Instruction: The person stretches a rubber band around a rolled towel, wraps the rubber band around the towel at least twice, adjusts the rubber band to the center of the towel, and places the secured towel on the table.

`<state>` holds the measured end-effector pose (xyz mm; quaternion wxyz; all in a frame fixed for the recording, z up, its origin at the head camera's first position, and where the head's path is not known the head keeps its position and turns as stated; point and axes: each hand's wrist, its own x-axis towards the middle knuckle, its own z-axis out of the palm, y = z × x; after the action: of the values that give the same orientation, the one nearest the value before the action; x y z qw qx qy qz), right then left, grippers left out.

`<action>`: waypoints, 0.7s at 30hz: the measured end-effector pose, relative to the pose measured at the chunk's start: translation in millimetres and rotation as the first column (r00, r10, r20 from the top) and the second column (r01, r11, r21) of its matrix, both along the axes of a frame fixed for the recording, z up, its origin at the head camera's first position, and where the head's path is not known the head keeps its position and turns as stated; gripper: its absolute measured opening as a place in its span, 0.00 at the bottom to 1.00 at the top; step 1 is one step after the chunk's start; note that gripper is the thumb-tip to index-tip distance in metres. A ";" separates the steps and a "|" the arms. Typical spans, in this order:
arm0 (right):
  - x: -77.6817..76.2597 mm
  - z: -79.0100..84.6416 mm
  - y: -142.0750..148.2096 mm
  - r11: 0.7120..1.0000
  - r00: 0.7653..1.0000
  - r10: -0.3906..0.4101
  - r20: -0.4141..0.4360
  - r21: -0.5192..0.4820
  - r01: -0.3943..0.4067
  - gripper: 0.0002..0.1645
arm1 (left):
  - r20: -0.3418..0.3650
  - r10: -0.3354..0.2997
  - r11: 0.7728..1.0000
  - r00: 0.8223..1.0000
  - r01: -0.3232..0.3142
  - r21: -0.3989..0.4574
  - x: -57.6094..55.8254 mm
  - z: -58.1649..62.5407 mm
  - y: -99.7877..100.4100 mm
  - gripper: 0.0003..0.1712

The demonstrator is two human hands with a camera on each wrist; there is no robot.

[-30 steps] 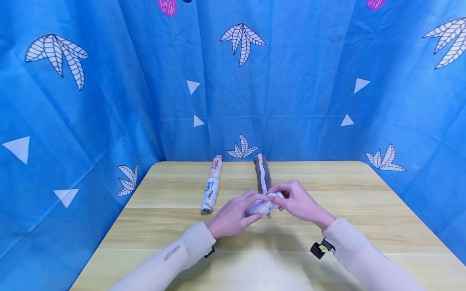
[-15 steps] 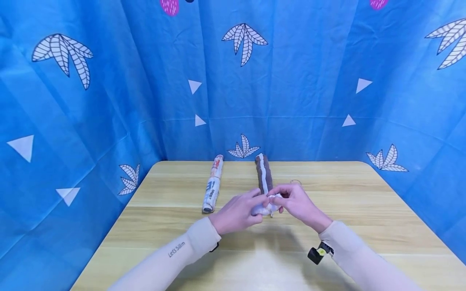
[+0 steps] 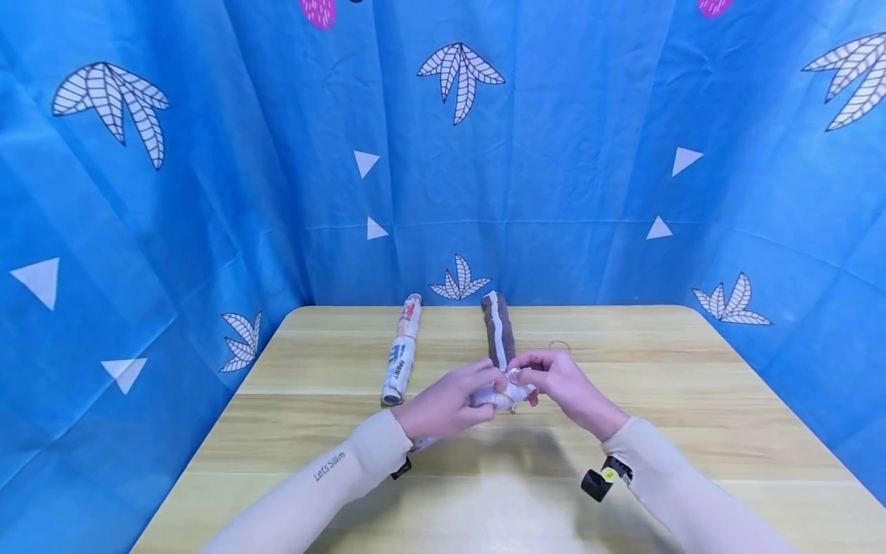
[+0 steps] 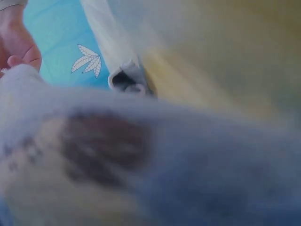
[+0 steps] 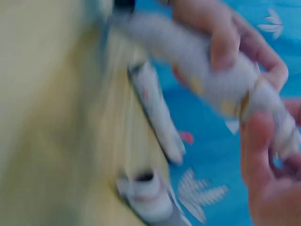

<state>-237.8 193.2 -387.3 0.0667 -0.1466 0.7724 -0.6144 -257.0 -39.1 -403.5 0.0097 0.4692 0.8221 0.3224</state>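
Both hands hold a rolled white printed cloth (image 3: pixel 493 397) above the middle of the table. My left hand (image 3: pixel 450 400) grips its left part, fingers curled over the top. At the right end, my right hand (image 3: pixel 562 385) pinches the roll between thumb and fingers. In the right wrist view a thin yellowish band (image 5: pixel 245 101) circles the roll close to the right hand's thumb. Blurred cloth with a dark print (image 4: pixel 103 146) fills much of the left wrist view. Part of the roll is hidden behind the left hand and forearm.
A white roll lettered RABBIT (image 3: pixel 400 358) lies left of the hands. Behind them lies a brown roll with a white stripe (image 3: pixel 500 331), its near end partly covered. A thin ring-shaped band (image 3: pixel 559 345) rests beyond the right hand. Blue curtains (image 3: pixel 588 154) surround the wooden table (image 3: pixel 623 338).
The left hand's fingers have curled in more over the roll. My right hand has shifted slightly left, and the thin ring on the table shows more fully.
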 end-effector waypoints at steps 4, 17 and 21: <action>2.3 5.6 6.6 0.987 0.987 0.098 -0.127 0.142 -0.079 0.16 | 0.225 0.004 0.995 0.974 -0.027 0.099 -3.3 -2.3 -4.9 0.16; 7.2 11.1 7.4 0.962 0.958 0.141 -0.252 0.263 -0.072 0.14 | 0.175 0.079 0.981 0.981 -0.107 0.161 8.4 -4.5 -3.7 0.21; 5.2 9.5 6.0 0.967 0.968 0.093 -0.231 0.253 -0.032 0.14 | -0.043 0.160 0.977 0.986 -0.152 0.147 14.0 -6.9 -0.8 0.25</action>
<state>-232.7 199.2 -377.8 0.0096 -0.2350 0.8403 -0.4883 -243.0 -39.9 -410.4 -0.0719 0.4115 0.8310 0.3674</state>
